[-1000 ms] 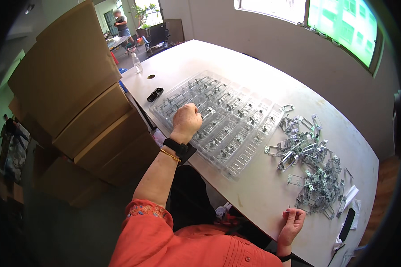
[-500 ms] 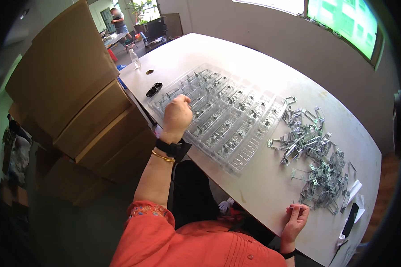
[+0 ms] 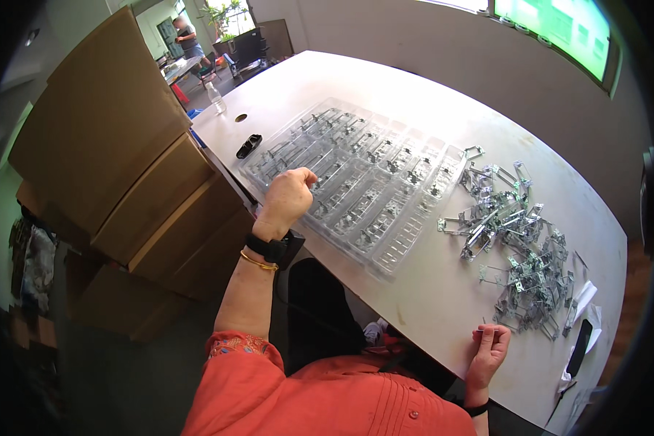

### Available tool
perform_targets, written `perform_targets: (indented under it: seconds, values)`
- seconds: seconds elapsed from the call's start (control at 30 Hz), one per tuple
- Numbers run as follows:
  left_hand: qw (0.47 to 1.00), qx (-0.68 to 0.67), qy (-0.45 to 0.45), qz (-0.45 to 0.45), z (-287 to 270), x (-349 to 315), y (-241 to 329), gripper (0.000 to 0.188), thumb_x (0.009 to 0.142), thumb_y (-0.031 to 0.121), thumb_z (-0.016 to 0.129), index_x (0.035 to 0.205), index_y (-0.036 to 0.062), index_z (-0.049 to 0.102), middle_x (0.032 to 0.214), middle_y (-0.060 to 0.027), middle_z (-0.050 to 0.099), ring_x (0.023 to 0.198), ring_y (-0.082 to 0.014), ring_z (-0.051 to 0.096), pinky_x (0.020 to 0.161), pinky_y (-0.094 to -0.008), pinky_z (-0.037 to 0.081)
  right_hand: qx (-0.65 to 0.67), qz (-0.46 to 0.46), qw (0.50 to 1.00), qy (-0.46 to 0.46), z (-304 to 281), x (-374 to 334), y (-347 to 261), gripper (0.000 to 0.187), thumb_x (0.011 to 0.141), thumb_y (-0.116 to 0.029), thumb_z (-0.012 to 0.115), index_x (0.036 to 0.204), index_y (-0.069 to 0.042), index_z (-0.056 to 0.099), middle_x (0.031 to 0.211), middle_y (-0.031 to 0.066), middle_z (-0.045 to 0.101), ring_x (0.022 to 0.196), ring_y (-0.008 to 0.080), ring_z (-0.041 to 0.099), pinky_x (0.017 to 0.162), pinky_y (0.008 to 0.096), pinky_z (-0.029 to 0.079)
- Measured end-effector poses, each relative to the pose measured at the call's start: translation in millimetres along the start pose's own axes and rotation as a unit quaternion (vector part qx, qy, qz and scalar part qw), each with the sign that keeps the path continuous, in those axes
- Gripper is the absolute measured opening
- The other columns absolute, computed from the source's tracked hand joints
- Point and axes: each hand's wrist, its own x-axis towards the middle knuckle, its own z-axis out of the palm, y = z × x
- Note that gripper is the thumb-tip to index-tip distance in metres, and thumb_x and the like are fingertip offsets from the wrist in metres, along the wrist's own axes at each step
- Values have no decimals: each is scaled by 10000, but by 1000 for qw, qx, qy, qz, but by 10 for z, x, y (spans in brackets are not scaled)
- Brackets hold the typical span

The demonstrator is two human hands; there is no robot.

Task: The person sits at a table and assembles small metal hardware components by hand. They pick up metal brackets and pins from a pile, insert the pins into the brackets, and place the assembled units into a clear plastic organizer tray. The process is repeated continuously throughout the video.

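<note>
My left hand [image 3: 287, 198] is over the near left part of a clear plastic tray [image 3: 382, 267], its fingers curled together. Whatever is between those fingertips is hidden. Long compartments in the tray hold rows of small metal brackets [image 3: 374, 200]. At the near right of the table, my right hand [image 3: 488, 354] is closed in a pinch around a small thin metal piece [image 3: 479, 331], too small to name. A tangled pile of silvery metal brackets [image 3: 534, 280] lies just beyond the right hand.
The white table [image 3: 429, 305] bears a black case [image 3: 249, 146], a clear bottle [image 3: 216, 98] and, at the right, a dark flat object [image 3: 578, 354] on white paper. Cardboard boxes [image 3: 116, 131] are stacked at the left. Another person [image 3: 187, 40] stands far back.
My left hand has drawn slightly back toward me over the tray, fingers still curled. The right hand keeps its pinch with little movement. The whole view has shifted a little.
</note>
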Motion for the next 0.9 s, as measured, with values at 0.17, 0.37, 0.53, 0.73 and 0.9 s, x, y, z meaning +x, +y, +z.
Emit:
perform_targets:
  seconds: [0.17,0.37,0.53,0.73,0.9]
  values:
    - [998,65,-13,1,46,20,-11,340,856,33,579,1114,30,801,1042,-237,783,1012,-415,757,944,-469,597,8,-7,1000,-1,14,7,4,135,1136,-195,608,1091,-71,580,1016,23,665,865,98,639,829,258,533]
    - [996,83,1,13,73,16,-23,368,828,48,593,1113,60,826,1061,-236,784,1017,-410,760,957,-472,596,11,-10,1000,-2,15,-1,6,132,1134,-195,611,1091,-74,579,1018,24,666,864,97,637,829,257,532]
    - [997,81,-6,-2,66,6,-25,379,831,61,600,1129,83,834,1075,-229,785,1020,-402,762,966,-464,596,14,-7,1000,-2,21,-8,-2,140,1131,-203,618,1090,-75,578,1022,25,668,864,97,637,829,256,530]
    - [996,91,-14,-14,58,-5,35,374,843,77,605,1136,98,836,1090,-213,789,1035,-391,762,968,-463,596,12,-10,1000,-4,3,-4,15,145,1131,-207,620,1088,-75,577,1020,24,668,864,96,634,832,257,529]
    - [995,90,-23,-29,-13,-47,165,432,835,31,526,1153,37,817,1115,-255,776,1072,-400,760,1000,-444,587,15,-10,1000,-3,19,-1,11,150,1128,-213,628,1085,-77,583,1011,22,667,865,95,633,832,257,527]
